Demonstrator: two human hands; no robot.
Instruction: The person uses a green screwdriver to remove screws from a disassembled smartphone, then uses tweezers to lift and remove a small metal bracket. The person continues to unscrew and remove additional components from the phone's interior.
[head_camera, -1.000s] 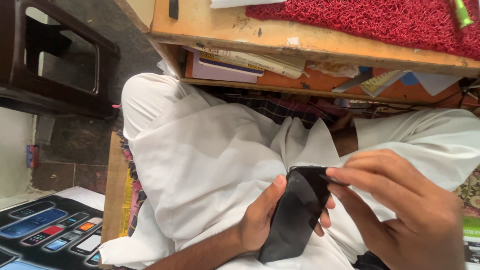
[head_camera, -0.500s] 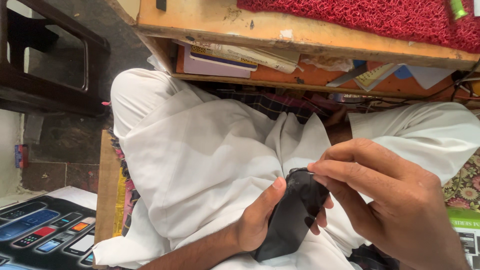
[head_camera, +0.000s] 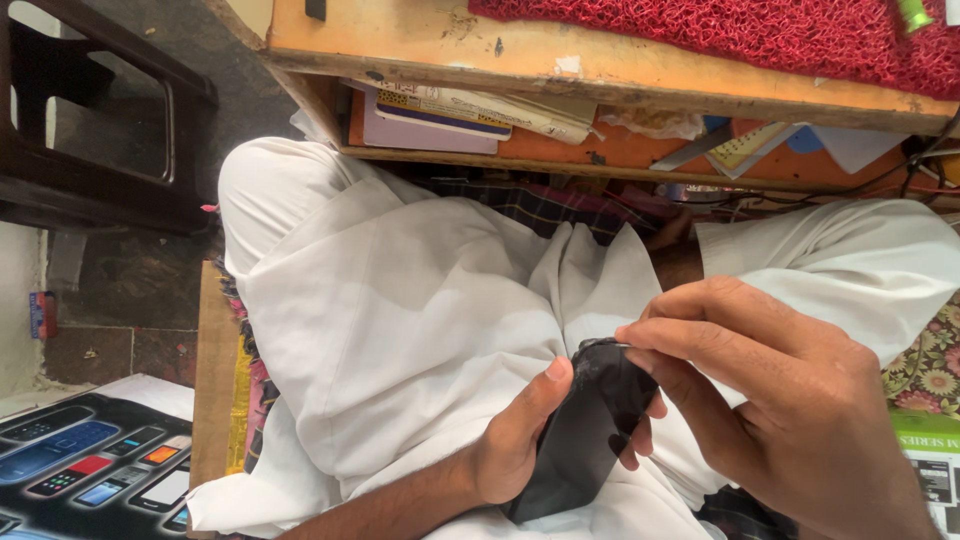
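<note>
A black phone (head_camera: 585, 430) is being held above the lap, over the white garment (head_camera: 400, 330), well below the wooden surface (head_camera: 600, 75) edge.

The left hand (head_camera: 520, 440) is being wrapped around the phone's lower half: the thumb is being pressed against its left long edge, and the other fingers (head_camera: 640, 440) are being curled in from behind, tips showing at its right edge. The grip is closed on the phone, which is being cradled like a fixture, probably so the body is kept steady and its top end is left free.

The right hand (head_camera: 790, 400) is being brought in from the right of the phone. Its fingers (head_camera: 690, 345) are being pinched closed at the phone's top corner, seemingly on the edge or on a thin film or cover there; which it is cannot be told. The phone is being tilted, top end up and to the right, likely so that corner is presented to the pinching hand.

Above the phone, papers and booklets (head_camera: 470, 105) are being stored on the shelf under the surface, and a red mat (head_camera: 760, 40) is lying on top of it. Far left of the phone, a poster of phones (head_camera: 90, 470) is lying on the floor, with a dark wooden chair frame (head_camera: 110, 130) above it. A floral cloth (head_camera: 920, 370) is showing to the phone's right.
</note>
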